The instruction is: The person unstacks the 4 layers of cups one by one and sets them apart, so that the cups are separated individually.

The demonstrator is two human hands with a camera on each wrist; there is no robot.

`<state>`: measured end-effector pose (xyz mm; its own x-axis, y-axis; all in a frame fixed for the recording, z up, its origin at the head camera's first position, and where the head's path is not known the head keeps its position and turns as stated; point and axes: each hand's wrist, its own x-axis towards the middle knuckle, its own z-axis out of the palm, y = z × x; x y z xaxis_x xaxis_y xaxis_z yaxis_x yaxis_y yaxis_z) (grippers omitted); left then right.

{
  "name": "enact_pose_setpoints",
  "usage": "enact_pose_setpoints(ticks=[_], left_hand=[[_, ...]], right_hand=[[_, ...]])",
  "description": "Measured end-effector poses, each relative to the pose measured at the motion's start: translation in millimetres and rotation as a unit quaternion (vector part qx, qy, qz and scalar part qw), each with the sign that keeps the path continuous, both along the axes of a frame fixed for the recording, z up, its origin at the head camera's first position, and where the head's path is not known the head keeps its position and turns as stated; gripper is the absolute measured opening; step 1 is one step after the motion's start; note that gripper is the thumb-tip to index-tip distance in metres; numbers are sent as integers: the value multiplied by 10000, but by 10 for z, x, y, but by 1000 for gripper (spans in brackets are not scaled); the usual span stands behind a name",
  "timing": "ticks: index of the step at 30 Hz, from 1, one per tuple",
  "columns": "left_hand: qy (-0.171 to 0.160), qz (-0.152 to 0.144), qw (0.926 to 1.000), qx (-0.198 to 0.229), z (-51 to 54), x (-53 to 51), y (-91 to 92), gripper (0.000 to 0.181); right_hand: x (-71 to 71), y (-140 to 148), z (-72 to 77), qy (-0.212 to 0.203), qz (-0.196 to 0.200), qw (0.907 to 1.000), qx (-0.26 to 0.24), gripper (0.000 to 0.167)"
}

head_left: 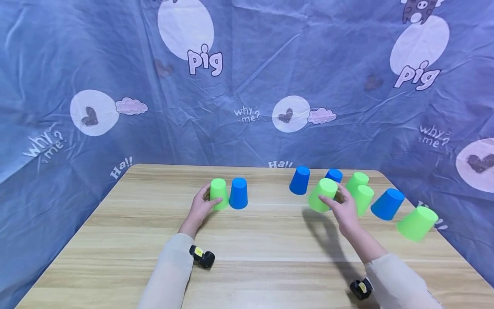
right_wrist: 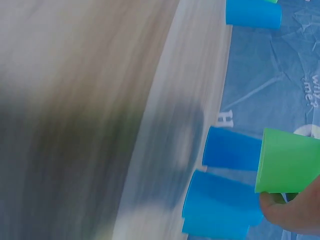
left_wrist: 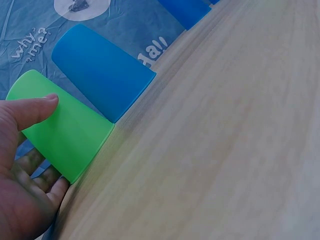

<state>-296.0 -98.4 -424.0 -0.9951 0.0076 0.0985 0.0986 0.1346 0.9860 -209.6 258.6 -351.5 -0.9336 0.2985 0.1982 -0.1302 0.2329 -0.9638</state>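
My left hand [head_left: 198, 208] holds an upside-down green cup [head_left: 218, 194], its thumb across the front; in the left wrist view the rim of that green cup [left_wrist: 67, 127] meets the tabletop. Just right of it stands an upside-down blue cup [head_left: 239, 194]. On the right side, my right hand [head_left: 346, 214] grips another green cup [head_left: 322, 196], mouth down and raised off the table. The right wrist view has this green cup [right_wrist: 287, 160] apart from the surface, with blue cups [right_wrist: 220, 197] beyond. Part of the right fingers is hidden behind the cup.
Around the right hand stand more upturned cups: a blue cup [head_left: 299, 180], a partly covered blue cup [head_left: 334, 175], green cups [head_left: 363, 200], a blue cup [head_left: 387, 204] and a green cup [head_left: 417, 223] near the right edge. A patterned blue cloth [head_left: 216, 128] hangs behind the wooden table [head_left: 247, 274].
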Motion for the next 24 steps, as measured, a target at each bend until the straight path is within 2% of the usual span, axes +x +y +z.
enact_pose_setpoints(ticks=[4,6,8,11,15,17,21,24], left_hand=[[1,2,10000,34,12,8,1,65],[-17,-2,10000,35,18,12,2,65],[-18,-4,10000,35,20,12,2,65],[-18,-10,10000,32,24,13,4,65],[-5,-30,10000,26,30,19,7,65],[-3,-31,10000,14,29,17,5,65],[22,-28,10000,8,16,5,-4,65],[54,-28,10000,37,17,4,-4,64]], right_hand=[[71,141,36,-244,-252,9994,37,57],[103,236,47,-541,-398,9971,350,62],[97,379,-6,-685,-514,9949,533,67],[2,709,-258,-717,-739,9930,585,69],[-141,1166,-634,-414,-837,9954,191,64],[-154,1298,-714,-257,-725,9970,6,64],[-108,1391,-738,-139,-648,9974,-292,65],[-12,1358,-638,-256,-710,9963,-423,67]])
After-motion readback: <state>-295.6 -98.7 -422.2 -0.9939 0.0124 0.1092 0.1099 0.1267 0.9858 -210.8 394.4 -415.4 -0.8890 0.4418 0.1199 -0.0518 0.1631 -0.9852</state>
